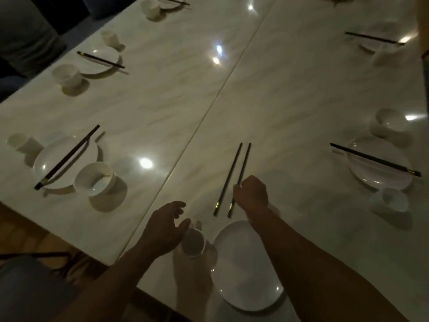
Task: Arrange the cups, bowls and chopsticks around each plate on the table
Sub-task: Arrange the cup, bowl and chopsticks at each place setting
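Chopsticks (228, 180) lie just beyond the near plate (241, 275); thin, stiff, light, probably slippery, best pinched mid-shaft. Right hand (251, 194) pinches one; left hand (162, 228), fingers relaxed, hovers beside the cup (193, 244).

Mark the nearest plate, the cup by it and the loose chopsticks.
nearest plate (241, 270): head view, bare centre.
cup (193, 242): head view, inside its mouth.
loose chopsticks (228, 180): head view, left stick's shaft.

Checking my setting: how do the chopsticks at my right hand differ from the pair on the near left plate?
The near chopsticks lie apart on the table, one pinched by the right hand. The left pair rests across its plate, close together, untouched. Both are dark and slender.
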